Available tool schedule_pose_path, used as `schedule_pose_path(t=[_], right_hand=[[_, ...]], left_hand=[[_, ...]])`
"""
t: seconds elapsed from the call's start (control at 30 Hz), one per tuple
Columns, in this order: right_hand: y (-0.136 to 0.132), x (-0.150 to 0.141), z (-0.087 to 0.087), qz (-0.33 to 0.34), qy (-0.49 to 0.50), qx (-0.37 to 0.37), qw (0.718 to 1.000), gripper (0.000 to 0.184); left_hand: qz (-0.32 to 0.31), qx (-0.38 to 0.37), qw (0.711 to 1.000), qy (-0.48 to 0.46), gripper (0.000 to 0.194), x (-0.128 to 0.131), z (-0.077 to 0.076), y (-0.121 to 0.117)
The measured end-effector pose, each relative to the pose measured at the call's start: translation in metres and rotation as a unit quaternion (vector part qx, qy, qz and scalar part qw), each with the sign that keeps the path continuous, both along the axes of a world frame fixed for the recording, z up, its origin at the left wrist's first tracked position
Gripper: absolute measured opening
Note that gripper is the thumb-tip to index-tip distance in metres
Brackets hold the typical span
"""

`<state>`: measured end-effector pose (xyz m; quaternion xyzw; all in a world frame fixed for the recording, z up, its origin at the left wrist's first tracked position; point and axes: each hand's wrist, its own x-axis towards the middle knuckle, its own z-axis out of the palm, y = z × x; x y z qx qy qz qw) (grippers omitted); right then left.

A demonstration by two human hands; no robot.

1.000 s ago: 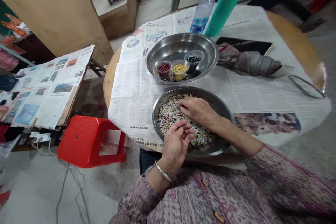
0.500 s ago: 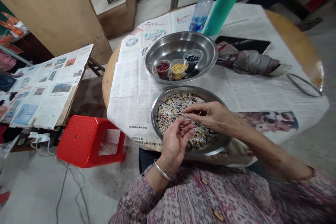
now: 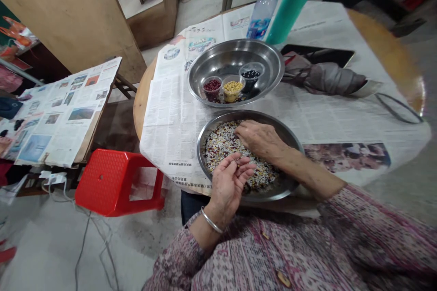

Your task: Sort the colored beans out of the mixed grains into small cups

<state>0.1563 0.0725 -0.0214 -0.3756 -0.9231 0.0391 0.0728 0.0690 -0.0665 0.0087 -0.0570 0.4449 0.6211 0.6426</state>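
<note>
Over the near edge of a steel basin, my left hand is cupped palm up, its thumb against the forefinger. Whatever lies in it is too small to make out. The fingers of my right hand are bunched together and point down into the mix of white grains and coloured beans. Its fingertips are partly hidden. Behind stands a second steel basin with three clear cups: dark red beans, yellow kernels and black beans.
Newspaper covers the round table. At the back stand a blue-capped bottle and a tall green container. A folded grey umbrella and a dark flat object lie right. A red stool stands left.
My right hand has moved from above my left fingers down and away into the grain mix, its fingers now bunched. My left hand stays nearly in place, its thumb drawn in to the forefinger.
</note>
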Motion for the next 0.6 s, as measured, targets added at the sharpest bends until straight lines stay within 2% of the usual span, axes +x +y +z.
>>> schedule_pose_path(t=[0.1, 0.2, 0.33, 0.43, 0.5, 0.6], right_hand=[[0.0, 0.0, -0.001, -0.01, 0.002, 0.016, 1.0, 0.025], [-0.001, 0.006, -0.001, -0.019, 0.054, 0.011, 0.998, 0.027], [-0.01, 0.02, 0.011, -0.025, 0.19, -0.072, 0.979, 0.024], [-0.022, 0.027, 0.025, 0.047, 0.236, -0.186, 0.953, 0.021], [-0.031, 0.031, 0.029, 0.104, 0.237, -0.237, 0.937, 0.022], [-0.041, 0.037, 0.027, 0.119, 0.23, -0.204, 0.944, 0.023]], left_hand=[[-0.004, 0.02, 1.0, -0.012, 0.02, -0.001, -0.001, 0.0], [-0.01, 0.027, 0.999, -0.029, 0.029, -0.003, -0.002, 0.0], [-0.006, 0.027, 0.999, -0.046, 0.041, -0.003, -0.004, 0.0], [0.002, 0.038, 0.998, -0.048, 0.044, -0.002, -0.005, 0.001], [0.009, 0.045, 0.998, -0.047, 0.044, -0.001, -0.005, 0.001], [0.016, 0.041, 0.998, -0.046, 0.041, -0.001, -0.004, 0.001]])
